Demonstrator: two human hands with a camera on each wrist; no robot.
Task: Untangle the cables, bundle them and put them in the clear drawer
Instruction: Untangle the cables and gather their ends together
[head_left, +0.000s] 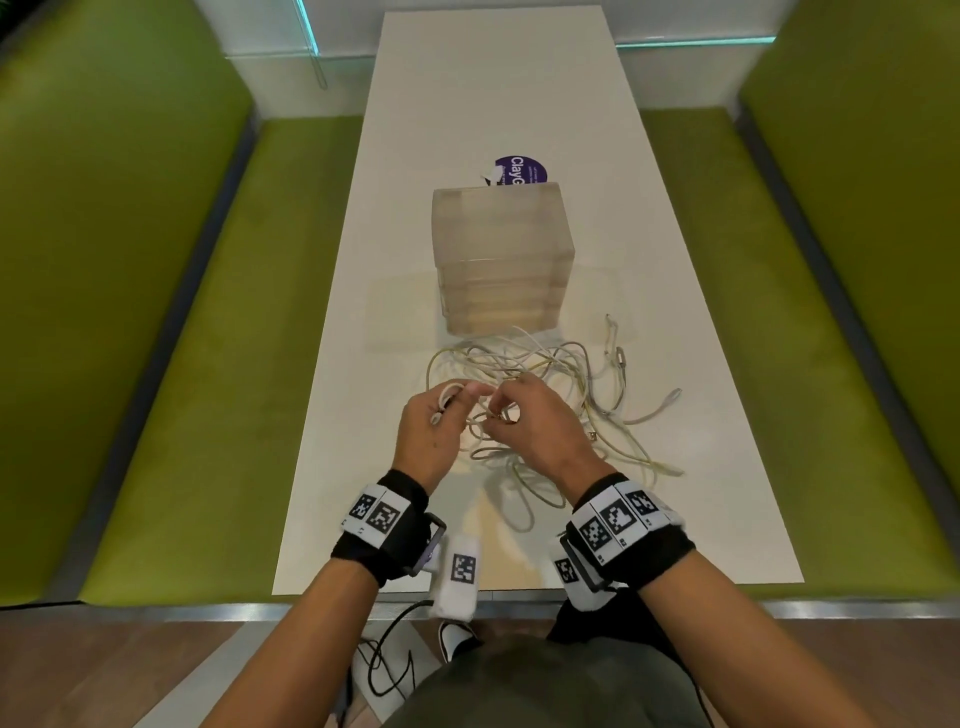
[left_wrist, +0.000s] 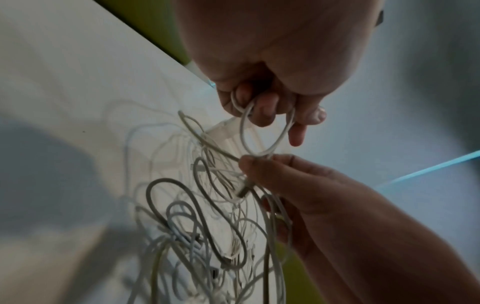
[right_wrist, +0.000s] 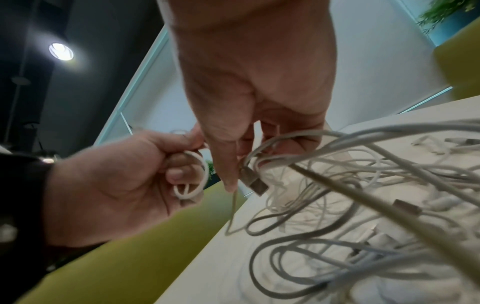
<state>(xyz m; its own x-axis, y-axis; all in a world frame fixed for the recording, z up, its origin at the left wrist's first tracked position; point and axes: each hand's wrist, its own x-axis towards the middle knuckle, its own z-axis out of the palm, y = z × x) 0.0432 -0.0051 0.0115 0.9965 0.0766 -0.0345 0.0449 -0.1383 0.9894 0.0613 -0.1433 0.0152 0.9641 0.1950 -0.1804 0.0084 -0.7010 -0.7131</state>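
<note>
A tangle of white cables (head_left: 550, 374) lies on the white table (head_left: 363, 493), just in front of the clear drawer unit (head_left: 501, 260), whose drawers look closed. My left hand (head_left: 457, 402) holds a small coil of white cable (left_wrist: 259, 131) looped round its curled fingers. My right hand (head_left: 501, 410) pinches the same cable right beside the coil, above the tangle. In the right wrist view the right hand (right_wrist: 233, 164) has further strands running under its fingers, and a USB plug (right_wrist: 255, 185) hangs below them. The left hand (right_wrist: 182, 162) grips the coil (right_wrist: 192, 179) to its left.
A purple round label (head_left: 522, 171) lies behind the drawer unit. Green benches (head_left: 182, 364) run along both long sides of the table. Loose cable ends (head_left: 665, 400) trail to the right of the tangle. A black cord (head_left: 384, 670) lies on the floor by my feet.
</note>
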